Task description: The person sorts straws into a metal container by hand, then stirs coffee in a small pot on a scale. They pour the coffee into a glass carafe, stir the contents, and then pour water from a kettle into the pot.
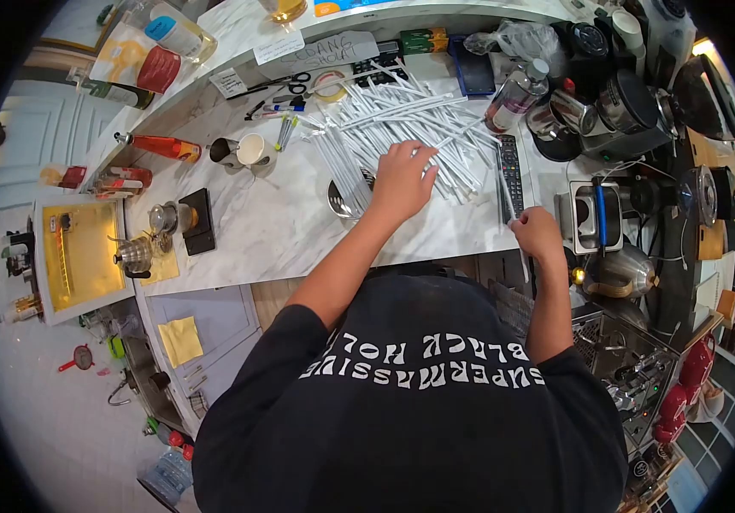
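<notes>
A large loose heap of white wrapped straws (423,115) lies across the marble counter. My left hand (404,178) rests at the heap's near left side, fingers bent over the straws; whether it grips any is hidden. Beside it, a bundle of straws (339,162) sits over a shiny metal bowl (338,203). Near the counter's front edge, my right hand (536,231) is closed on a single straw (505,184), which stands out above and below the fingers. This straw passes in front of a black remote control (512,162).
On the left are a white cup (255,150), a black scale (197,221) and a red bottle (162,147). Scissors (299,83) and pens lie behind. A clear bottle (517,94), a grinder (628,103) and a metal container (585,218) stand on the right.
</notes>
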The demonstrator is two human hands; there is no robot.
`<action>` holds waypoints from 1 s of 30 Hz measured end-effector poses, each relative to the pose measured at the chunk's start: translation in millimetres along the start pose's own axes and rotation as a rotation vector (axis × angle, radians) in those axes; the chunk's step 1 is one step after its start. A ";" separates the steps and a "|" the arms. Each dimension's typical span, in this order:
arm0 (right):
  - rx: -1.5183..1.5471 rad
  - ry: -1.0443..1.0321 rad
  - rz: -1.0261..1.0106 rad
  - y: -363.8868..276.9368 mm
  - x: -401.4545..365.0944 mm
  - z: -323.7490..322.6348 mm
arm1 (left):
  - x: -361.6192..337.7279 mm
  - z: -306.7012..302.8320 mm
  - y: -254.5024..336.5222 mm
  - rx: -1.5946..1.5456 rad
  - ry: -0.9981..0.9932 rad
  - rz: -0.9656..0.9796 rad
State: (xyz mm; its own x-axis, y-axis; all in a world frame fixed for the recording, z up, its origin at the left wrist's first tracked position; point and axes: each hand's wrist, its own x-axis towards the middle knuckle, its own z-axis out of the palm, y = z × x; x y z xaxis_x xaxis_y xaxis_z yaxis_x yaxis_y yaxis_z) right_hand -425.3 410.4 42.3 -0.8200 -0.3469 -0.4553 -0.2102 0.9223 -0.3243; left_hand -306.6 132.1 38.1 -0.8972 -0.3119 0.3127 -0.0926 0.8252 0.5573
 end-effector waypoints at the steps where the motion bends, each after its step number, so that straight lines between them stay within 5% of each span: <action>1: 0.024 0.046 0.000 -3.0 -0.9 -4.2 | 6.8 18.1 -8.4 0.060 -0.009 -0.033; 5: 0.112 0.185 0.025 -25.0 -7.3 -18.8 | 28.5 31.0 -2.3 0.382 -0.237 -0.206; 11: 0.226 0.201 -0.005 -30.1 -2.8 -7.6 | 26.1 56.8 -22.2 0.531 -0.306 -0.174; 20: 0.534 0.314 -0.129 -49.8 -15.5 -31.1 | -14.5 5.2 19.7 0.004 -0.079 -0.252; 30: 0.728 0.373 -0.378 -113.5 -15.2 -24.9 | -92.4 -74.9 9.4 -0.163 0.292 -0.352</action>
State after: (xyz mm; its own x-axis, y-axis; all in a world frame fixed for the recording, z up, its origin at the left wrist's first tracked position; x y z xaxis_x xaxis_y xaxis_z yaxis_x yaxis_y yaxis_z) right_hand -402.2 315.2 106.7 -0.9109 -0.4101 0.0461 -0.2156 0.3777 -0.9005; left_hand -192.2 133.3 72.1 -0.6625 -0.6976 0.2730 -0.2793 0.5682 0.7741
